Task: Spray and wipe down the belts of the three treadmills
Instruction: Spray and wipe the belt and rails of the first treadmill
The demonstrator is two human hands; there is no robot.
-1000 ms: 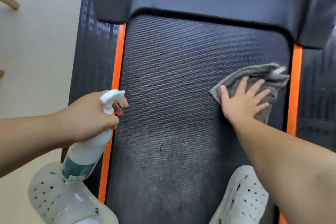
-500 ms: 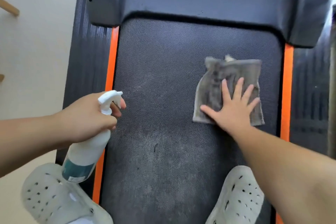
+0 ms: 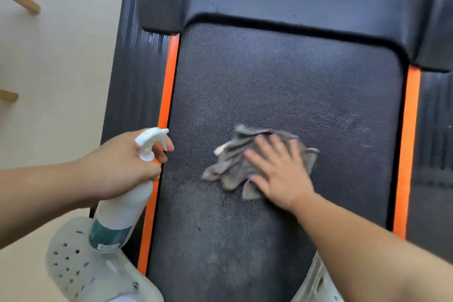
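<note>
Where the dark, fine-dimpled treadmill belt [image 3: 282,76] fills the view, entries run as follows. Grey cloth [image 3: 230,167]: soft, crumpled, creased, lying near the belt's centre. Right hand [image 3: 282,174]: fingers straight and spread, pressing flat on the cloth's 3 o'clock half. Left hand [image 3: 117,167], 9 o'clock: curled round the neck of a white plastic spray bottle [image 3: 122,213], teal-labelled, nozzle toward the belt. Glossy orange strips [image 3: 168,95] edge the belt. Pale perforated clog [image 3: 81,267], 7 o'clock.

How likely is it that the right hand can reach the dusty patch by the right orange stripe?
Probably yes: only bare belt lies between the right hand, flat on the grey cloth, and the dusty patch.
</note>
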